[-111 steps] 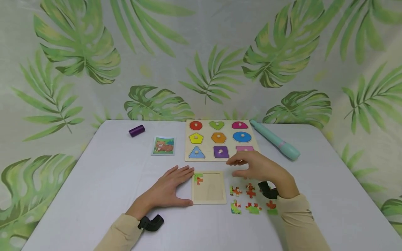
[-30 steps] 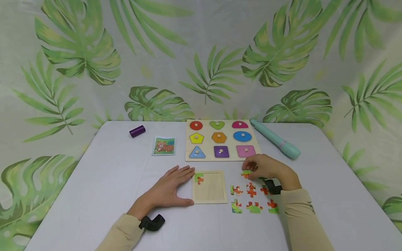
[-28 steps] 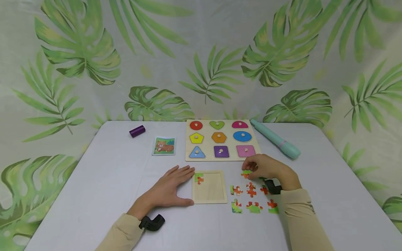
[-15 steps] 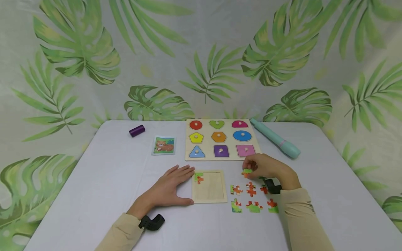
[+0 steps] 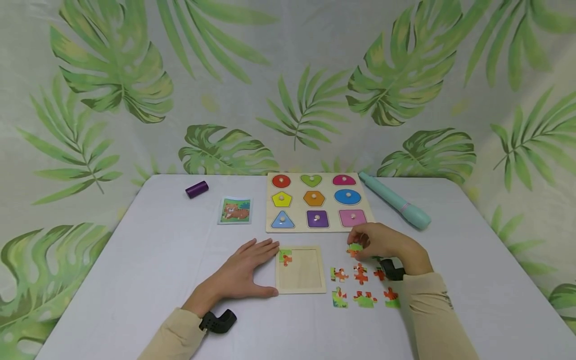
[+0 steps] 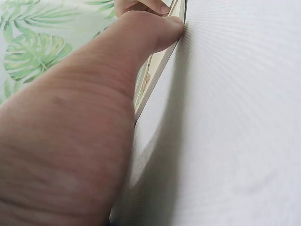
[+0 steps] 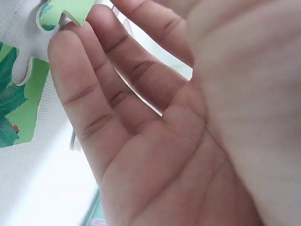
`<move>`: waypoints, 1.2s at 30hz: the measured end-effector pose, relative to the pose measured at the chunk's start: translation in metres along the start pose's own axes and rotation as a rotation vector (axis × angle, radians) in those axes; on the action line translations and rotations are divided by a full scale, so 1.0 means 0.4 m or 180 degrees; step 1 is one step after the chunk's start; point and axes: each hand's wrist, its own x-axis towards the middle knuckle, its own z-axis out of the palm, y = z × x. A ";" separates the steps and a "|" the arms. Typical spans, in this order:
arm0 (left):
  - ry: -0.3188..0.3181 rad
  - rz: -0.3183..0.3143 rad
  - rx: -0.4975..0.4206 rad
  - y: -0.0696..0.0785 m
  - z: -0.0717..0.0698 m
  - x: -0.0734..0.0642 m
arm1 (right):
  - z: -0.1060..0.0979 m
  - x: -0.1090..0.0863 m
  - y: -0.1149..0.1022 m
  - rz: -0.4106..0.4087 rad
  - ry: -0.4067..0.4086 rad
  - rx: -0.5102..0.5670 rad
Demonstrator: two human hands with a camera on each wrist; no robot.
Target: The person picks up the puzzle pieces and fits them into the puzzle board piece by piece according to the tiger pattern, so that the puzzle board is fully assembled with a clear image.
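Note:
In the head view my left hand [image 5: 240, 272] lies flat with fingers spread, its fingertips and thumb at the left edge of a square wooden puzzle tray [image 5: 300, 290]. One green-and-orange jigsaw piece [image 5: 285, 256] sits in the tray's upper left corner. To the right, my right hand [image 5: 382, 241] pinches another green-and-orange jigsaw piece [image 5: 354, 250] between thumb and fingers. Several loose pieces lie below it, among them an orange tiger piece [image 5: 360, 274]. In the right wrist view, a green piece [image 7: 70, 12] shows at the fingertips; a leafy piece [image 7: 28, 101] lies beside them.
Behind the tray lies a wooden shape board [image 5: 294, 230] with knobbed shapes. A tiger picture card [image 5: 235, 210] and a purple cylinder [image 5: 197, 189] are at the back left. A mint-green stick-like object [image 5: 396, 200] lies at the back right.
My right hand has come from above the table, moved slightly right and taken a jigsaw piece between thumb and fingers. Over the last half second it barely shifts. My left hand has stayed put.

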 end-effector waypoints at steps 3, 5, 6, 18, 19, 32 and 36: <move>-0.0003 -0.0017 -0.0010 0.000 0.000 0.000 | -0.003 -0.004 -0.005 -0.0031 -0.0032 -0.0001; -0.0011 -0.0028 -0.0030 0.000 0.000 0.000 | -0.002 -0.005 -0.007 -0.0038 -0.0048 -0.0010; -0.0017 -0.0035 -0.0043 0.001 0.000 -0.001 | -0.002 -0.005 -0.007 -0.0042 -0.0053 -0.0022; -0.0031 -0.0048 -0.0118 0.000 0.008 -0.007 | 0.010 -0.001 0.004 -0.0109 0.0036 -0.0170; -0.0030 -0.0045 -0.0119 -0.001 0.009 -0.007 | 0.011 -0.001 0.005 -0.0112 0.0042 -0.0176; 0.0003 0.0002 -0.0088 0.000 0.003 -0.001 | 0.003 -0.008 0.002 -0.0192 0.0018 -0.0224; 0.0044 0.0034 -0.0060 -0.001 0.003 -0.001 | 0.003 -0.007 0.001 -0.0190 0.0011 -0.0229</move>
